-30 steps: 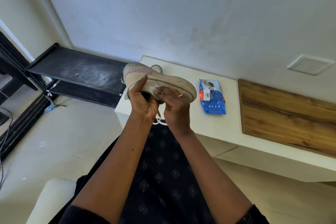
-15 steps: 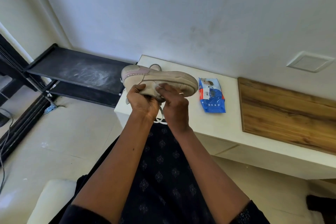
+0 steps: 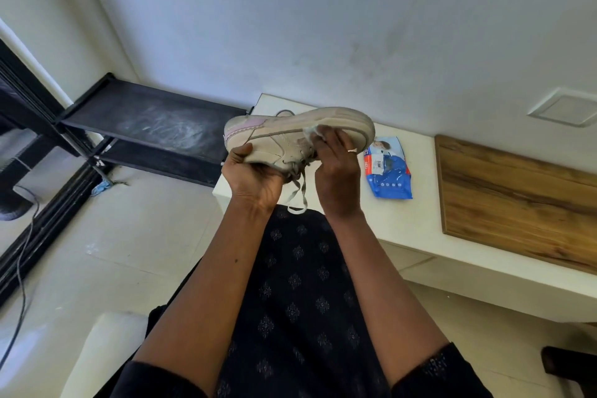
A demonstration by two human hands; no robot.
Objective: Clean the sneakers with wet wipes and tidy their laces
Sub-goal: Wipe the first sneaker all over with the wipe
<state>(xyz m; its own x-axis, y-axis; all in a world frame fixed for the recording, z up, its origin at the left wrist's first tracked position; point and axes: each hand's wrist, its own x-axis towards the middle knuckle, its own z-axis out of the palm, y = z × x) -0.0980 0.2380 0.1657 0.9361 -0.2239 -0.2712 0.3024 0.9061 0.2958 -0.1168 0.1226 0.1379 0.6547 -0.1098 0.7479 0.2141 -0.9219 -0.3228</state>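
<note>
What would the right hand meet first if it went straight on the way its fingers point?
The right hand has its fingers pointing up at the sneaker, holding a wet wipe against its side by the sole edge. So the wipe, then the shoe, at once; no gap shows in this view.

1. Your left hand (image 3: 255,178) and right hand (image 3: 339,178), pinching a wipe (image 3: 310,132), hold the sneaker (image 3: 284,136) over the table's (image 3: 403,236) left corner: no way through there.
2. Bare tabletop runs between the pack (image 3: 387,171) and the board (image 3: 517,203).
3. The rack (image 3: 151,126) stands left of the table.
</note>
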